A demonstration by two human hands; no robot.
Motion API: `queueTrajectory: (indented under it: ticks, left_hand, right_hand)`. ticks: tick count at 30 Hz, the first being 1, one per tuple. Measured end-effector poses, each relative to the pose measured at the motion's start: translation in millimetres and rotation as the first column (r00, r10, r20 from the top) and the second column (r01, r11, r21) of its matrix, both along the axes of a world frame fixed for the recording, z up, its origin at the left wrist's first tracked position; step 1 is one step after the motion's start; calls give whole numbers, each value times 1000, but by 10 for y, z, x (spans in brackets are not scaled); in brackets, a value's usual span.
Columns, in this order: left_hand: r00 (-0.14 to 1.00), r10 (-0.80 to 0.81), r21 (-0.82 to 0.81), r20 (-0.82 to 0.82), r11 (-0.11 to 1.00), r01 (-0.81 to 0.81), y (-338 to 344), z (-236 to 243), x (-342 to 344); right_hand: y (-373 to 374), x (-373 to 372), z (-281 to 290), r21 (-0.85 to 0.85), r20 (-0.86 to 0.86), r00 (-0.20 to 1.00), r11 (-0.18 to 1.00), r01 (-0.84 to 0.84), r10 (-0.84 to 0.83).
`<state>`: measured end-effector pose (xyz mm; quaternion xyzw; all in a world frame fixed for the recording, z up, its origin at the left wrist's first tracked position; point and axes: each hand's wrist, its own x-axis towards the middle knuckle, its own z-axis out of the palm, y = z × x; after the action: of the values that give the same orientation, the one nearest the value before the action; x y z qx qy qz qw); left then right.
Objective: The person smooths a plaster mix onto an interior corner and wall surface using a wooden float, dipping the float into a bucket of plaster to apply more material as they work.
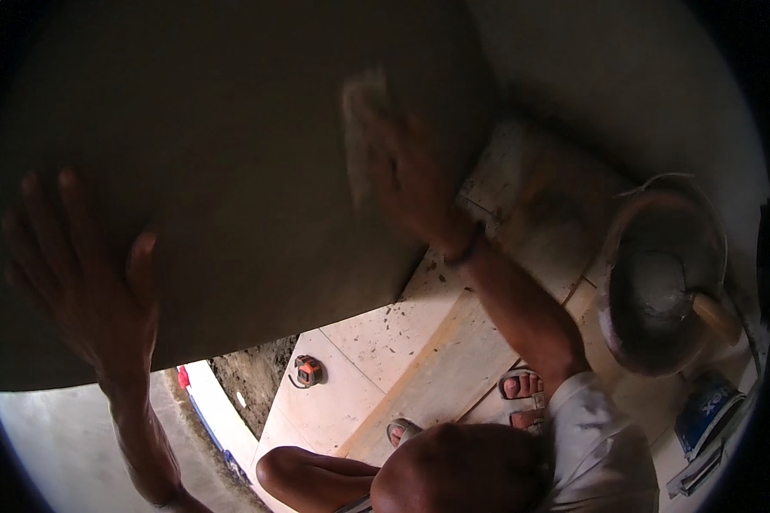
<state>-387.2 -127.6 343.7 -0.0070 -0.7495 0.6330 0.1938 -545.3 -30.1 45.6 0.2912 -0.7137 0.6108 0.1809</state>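
Observation:
A broad dark grey-brown panel-like surface (231, 214) fills the upper left of the view. My left hand (94, 274) lies on it with fingers spread and thumb apart, holding nothing. Farther to the right, my right hand (402, 171) grips a pale, flat, block-shaped pad (364, 128) against the same surface. Motion and dim light blur the pad, so its exact kind does not show. A dark band circles my right wrist.
A round bucket (612, 316) at the right holds grey matter and a wooden-handled tool (714, 318). Blue packaging (706, 415) lies beside it. An orange-black tape measure (308, 370) sits on pale floor tiles (351, 342) with scattered crumbs. My sandalled feet and bent knees are below.

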Motion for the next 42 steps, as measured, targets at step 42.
queueTrajectory:
  ticks: [42]
  left_hand:
    - [996, 62, -14, 60, 998, -61, 120, -84, -129]
  right_hand:
    - [68, -324, -269, -119, -10, 994, 987, -106, 105]
